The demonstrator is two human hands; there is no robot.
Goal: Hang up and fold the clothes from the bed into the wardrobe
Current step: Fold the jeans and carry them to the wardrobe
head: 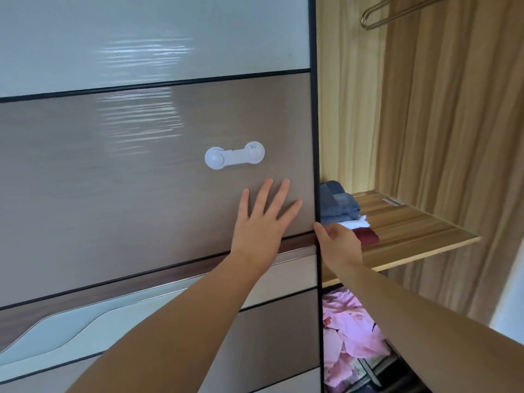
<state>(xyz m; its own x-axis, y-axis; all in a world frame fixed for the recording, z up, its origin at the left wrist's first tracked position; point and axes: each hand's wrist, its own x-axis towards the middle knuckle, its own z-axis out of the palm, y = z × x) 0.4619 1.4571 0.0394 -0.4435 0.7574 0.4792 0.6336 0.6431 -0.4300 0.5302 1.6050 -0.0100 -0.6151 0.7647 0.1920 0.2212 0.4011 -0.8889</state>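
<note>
The left hand [262, 222] lies flat, fingers spread and straight, on the glossy taupe panel of the sliding wardrobe door [158, 180], just below a white plastic child-safety latch [234, 155]. The right hand [337, 242] grips the door's thin black vertical edge [314, 137], thumb on the front face and fingers apparently wrapped behind it, out of sight. The step in hand looks like sliding this door along its track, though which way cannot be told from here. To do it well, the grip on the edge should do the pulling or pushing while the flat palm only steadies the panel, keeping force level so the door does not rack in its track; fingers behind the edge should stay clear of the frame. Inside the open section, a small stack of folded clothes [344, 214], blue denim over white over dark red, rests on the light wooden shelf [411, 225]. A brass-coloured metal hanger [397, 9] hangs above, and pink floral fabric [351, 333] lies below the shelf.
</note>
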